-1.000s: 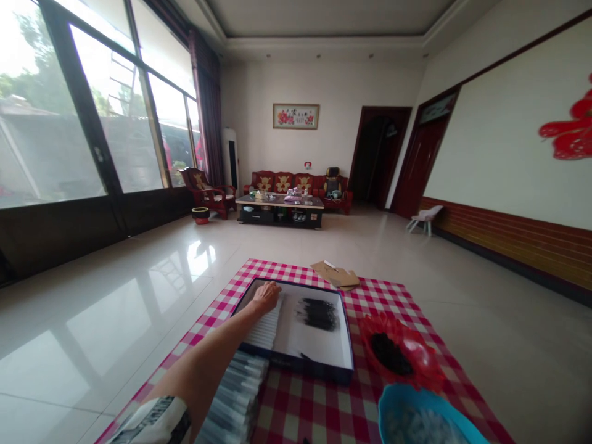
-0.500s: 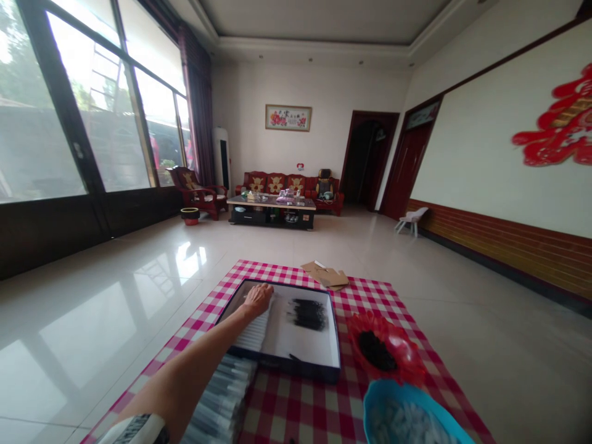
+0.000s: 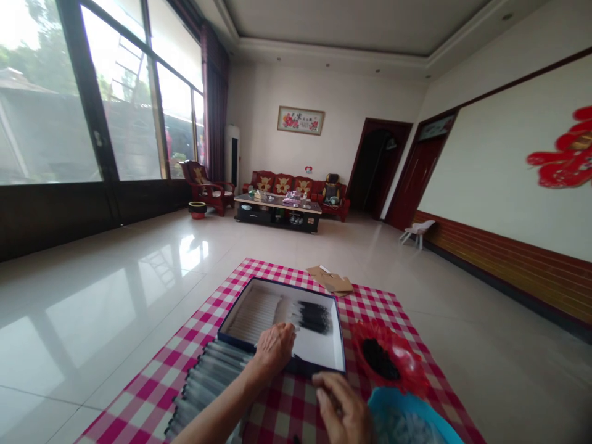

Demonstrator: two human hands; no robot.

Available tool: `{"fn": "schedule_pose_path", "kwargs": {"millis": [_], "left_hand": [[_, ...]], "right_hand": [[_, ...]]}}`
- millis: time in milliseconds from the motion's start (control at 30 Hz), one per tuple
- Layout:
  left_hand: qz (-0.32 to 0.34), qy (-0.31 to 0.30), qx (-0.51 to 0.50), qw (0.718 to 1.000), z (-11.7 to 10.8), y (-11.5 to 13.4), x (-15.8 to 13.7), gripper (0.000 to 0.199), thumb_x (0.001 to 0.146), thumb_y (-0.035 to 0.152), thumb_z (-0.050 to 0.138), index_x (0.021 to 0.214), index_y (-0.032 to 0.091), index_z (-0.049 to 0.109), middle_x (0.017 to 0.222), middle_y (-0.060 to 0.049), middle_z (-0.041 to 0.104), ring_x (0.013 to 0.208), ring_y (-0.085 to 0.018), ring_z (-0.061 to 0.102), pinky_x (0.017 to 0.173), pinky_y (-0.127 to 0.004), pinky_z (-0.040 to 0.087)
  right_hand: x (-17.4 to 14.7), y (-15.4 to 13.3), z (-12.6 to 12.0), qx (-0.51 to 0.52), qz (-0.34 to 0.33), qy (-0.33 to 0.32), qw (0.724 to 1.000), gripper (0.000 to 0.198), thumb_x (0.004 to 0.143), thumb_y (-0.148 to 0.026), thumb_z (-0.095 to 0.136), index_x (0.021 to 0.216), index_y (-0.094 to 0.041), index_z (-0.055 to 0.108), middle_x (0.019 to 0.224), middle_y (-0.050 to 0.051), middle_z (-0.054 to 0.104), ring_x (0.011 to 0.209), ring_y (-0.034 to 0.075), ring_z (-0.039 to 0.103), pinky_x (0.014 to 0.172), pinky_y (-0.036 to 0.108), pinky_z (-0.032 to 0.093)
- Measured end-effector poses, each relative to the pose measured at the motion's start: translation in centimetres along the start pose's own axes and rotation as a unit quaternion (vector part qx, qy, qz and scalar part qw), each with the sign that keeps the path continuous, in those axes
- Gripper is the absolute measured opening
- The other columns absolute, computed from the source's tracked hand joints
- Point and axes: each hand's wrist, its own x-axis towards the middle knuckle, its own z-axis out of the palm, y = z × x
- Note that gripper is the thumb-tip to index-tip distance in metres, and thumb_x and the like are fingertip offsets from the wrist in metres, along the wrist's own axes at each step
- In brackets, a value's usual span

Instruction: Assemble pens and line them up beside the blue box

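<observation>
My left hand (image 3: pixel 276 344) is over the near part of a shallow dark-rimmed box (image 3: pixel 343 345), fingers pinched; a small pale tip shows at them, too blurred to name. Rows of thin white tubes (image 3: pixel 252 314) lie in the box's left side, and a cluster of slim black pieces (image 3: pixel 314 317) lies in its right. My right hand (image 3: pixel 343 407) is curled in front of the box, beside the blue bowl (image 3: pixel 382 398), its thumb and fingers close together. What it holds, if anything, is hidden. Clear pen-like tubes with dark ends (image 3: pixel 208 376) lie stacked left of my left forearm.
A red petal-edged bowl (image 3: pixel 411 361) with black pieces stands right of the box. The blue bowl contains whitish translucent pieces. Flat brown cardboard (image 3: pixel 333 281) lies at the far edge of the checked tablecloth (image 3: pixel 185 320). A low table (image 3: pixel 277 213) and sofa stand across the room.
My left hand has moved from the tubes at the box's far side toward its near edge. My right hand has come into view at the bottom. The view has shifted slightly.
</observation>
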Motion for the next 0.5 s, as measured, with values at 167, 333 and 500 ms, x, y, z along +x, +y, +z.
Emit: {"fn": "schedule_pose_path", "kwargs": {"millis": [167, 333, 500], "left_hand": [[-0.003, -0.023, 0.002, 1.000, -0.3, 0.0, 0.3, 0.024, 0.093, 0.028, 0.039, 0.099, 0.020, 0.061, 0.093, -0.009, 0.069, 0.091, -0.023, 0.065, 0.078, -0.034, 0.047], [-0.007, -0.024, -0.004, 1.000, -0.3, 0.0, 0.3, 0.025, 0.091, 0.027, 0.040, 0.095, 0.019, 0.064, 0.090, -0.010, 0.070, 0.087, -0.024, 0.067, 0.074, -0.033, 0.048], [-0.012, -0.019, -0.017, 1.000, -0.3, 0.1, 0.3, 0.025, 0.091, 0.027, 0.041, 0.093, 0.019, 0.064, 0.087, -0.009, 0.070, 0.080, -0.023, 0.068, 0.069, -0.031, 0.049]], "right_hand": [[11.0, 2.1, -0.1, -0.270, -0.041, -0.076, 0.959, 0.027, 0.084, -0.016, 0.045, 0.100, -0.020, 0.068, 0.100, 0.007, 0.069, 0.090, 0.017, 0.066, 0.082, 0.025, 0.050], [16.0, 5.9, 2.2, -0.356, -0.024, -0.123, 0.926, 0.029, 0.079, -0.009, 0.053, 0.103, -0.013, 0.068, 0.103, 0.013, 0.068, 0.099, 0.022, 0.063, 0.089, 0.028, 0.045], [16.7, 8.1, 3.2, -0.429, 0.003, -0.153, 0.890, 0.022, 0.080, -0.010, 0.055, 0.095, -0.017, 0.070, 0.101, 0.012, 0.067, 0.095, 0.023, 0.064, 0.079, 0.027, 0.046]]}}
